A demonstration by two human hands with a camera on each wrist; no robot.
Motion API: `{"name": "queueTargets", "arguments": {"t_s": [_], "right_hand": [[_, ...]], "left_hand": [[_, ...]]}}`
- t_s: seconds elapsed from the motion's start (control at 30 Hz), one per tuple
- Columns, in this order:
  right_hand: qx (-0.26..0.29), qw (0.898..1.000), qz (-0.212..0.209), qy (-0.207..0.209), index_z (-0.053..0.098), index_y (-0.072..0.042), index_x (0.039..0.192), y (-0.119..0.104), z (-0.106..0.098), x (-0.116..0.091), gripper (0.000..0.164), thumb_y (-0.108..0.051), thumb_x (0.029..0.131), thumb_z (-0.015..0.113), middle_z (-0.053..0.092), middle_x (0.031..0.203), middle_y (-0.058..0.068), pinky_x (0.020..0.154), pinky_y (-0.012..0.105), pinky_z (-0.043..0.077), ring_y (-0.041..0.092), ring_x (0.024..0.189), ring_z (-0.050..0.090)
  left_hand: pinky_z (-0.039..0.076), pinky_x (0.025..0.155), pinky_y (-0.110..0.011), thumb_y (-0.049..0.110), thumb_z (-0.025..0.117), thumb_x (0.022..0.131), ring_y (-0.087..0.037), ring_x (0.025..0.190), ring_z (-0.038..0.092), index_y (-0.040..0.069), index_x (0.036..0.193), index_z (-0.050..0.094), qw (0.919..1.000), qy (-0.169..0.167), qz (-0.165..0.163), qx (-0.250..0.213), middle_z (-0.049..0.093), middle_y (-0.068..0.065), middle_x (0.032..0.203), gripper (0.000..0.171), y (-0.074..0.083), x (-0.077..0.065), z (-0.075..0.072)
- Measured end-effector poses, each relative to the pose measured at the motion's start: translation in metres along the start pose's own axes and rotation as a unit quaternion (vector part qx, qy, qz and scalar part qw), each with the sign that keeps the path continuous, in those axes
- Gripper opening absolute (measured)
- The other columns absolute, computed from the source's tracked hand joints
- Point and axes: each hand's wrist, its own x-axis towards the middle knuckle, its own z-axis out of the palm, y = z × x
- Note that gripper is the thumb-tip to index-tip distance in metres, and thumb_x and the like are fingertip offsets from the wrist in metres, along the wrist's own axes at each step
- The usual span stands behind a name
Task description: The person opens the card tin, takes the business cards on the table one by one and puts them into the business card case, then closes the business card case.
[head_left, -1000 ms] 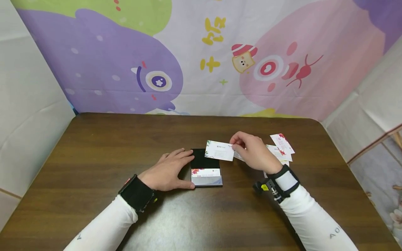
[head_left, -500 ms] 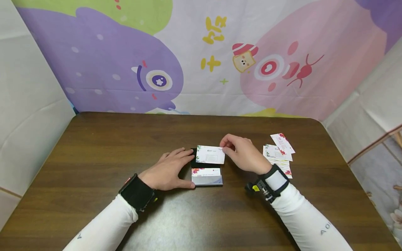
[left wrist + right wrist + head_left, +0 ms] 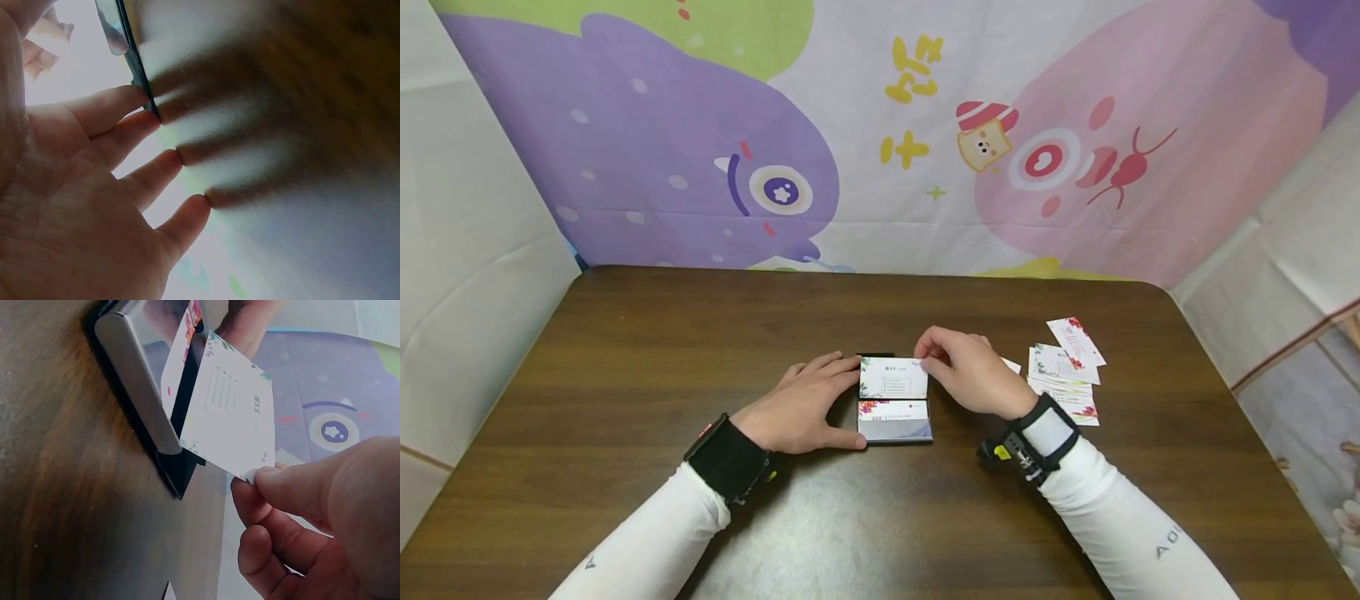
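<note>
My right hand (image 3: 976,372) pinches a white business card (image 3: 892,378) with leaf prints by its right corner, between thumb and fingers. The card is above the flipped-back black lid of a card case (image 3: 895,432). In the right wrist view, the card (image 3: 234,412) tilts with one edge close to the case's metal pocket (image 3: 140,381). Inside the pocket stands a card with red flowers (image 3: 891,411). My left hand (image 3: 801,408) lies spread along the case's left side. Its straight fingers touch the upper corner and its thumb the lower one.
Several loose business cards (image 3: 1063,396) lie overlapped on the brown table (image 3: 700,333) at the right. One more card (image 3: 1012,365) shows partly behind my right hand. A printed cartoon cloth (image 3: 895,208) hangs behind the table's far edge.
My right hand has moved left and slightly nearer, carrying the card from the right of the lid to directly above the pocket. My left hand has stayed in place.
</note>
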Motion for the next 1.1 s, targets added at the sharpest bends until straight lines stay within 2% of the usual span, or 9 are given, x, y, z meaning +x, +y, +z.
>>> {"name": "queueTargets", "arguments": {"t_s": [0.3,0.43,0.63,0.9,1.1], "right_hand": [[-0.009,1.000,0.000,-0.016,0.064,-0.020,0.101,0.002,0.005,-0.002,0.005,-0.018,0.098,0.062,0.063,0.084,-0.008,0.081,0.039,0.037,0.010,0.076,0.057],[-0.014,1.000,-0.002,-0.018,0.065,-0.020,0.101,0.002,0.006,-0.003,0.005,-0.018,0.098,0.062,0.062,0.083,-0.010,0.082,0.039,0.036,0.010,0.076,0.057],[-0.018,1.000,0.001,-0.019,0.066,-0.020,0.100,0.003,0.007,-0.006,0.005,-0.019,0.097,0.062,0.061,0.082,-0.012,0.080,0.037,0.037,0.010,0.075,0.056],[-0.006,1.000,0.001,-0.027,0.067,-0.019,0.097,0.002,0.009,-0.009,0.004,-0.019,0.095,0.064,0.060,0.079,-0.010,0.066,0.031,0.045,0.011,0.072,0.055],[-0.003,0.999,-0.006,-0.032,0.067,-0.020,0.097,0.001,0.011,-0.012,0.004,-0.018,0.095,0.064,0.059,0.078,-0.009,0.064,0.030,0.047,0.011,0.071,0.055]], "left_hand": [[0.022,0.110,-0.058,0.068,0.067,0.081,-0.031,0.149,0.018,0.011,0.153,0.042,1.0000,0.002,0.007,0.001,0.031,-0.007,0.160,0.096,0.000,0.000,-0.001],[0.022,0.110,-0.058,0.068,0.067,0.081,-0.031,0.149,0.018,0.010,0.153,0.043,1.0000,0.003,0.009,0.000,0.030,-0.006,0.161,0.095,0.001,-0.001,-0.001],[0.022,0.110,-0.058,0.068,0.067,0.081,-0.031,0.149,0.019,0.010,0.152,0.043,1.0000,0.003,0.007,0.001,0.030,-0.006,0.161,0.095,0.000,0.000,-0.001],[0.022,0.111,-0.057,0.069,0.067,0.080,-0.030,0.149,0.018,0.011,0.153,0.042,1.0000,-0.001,0.000,0.001,0.030,-0.004,0.161,0.097,0.000,0.000,0.000],[0.022,0.110,-0.058,0.068,0.067,0.081,-0.031,0.148,0.019,0.010,0.153,0.042,1.0000,0.002,0.005,-0.001,0.031,-0.006,0.160,0.096,0.001,0.000,-0.001]]}}
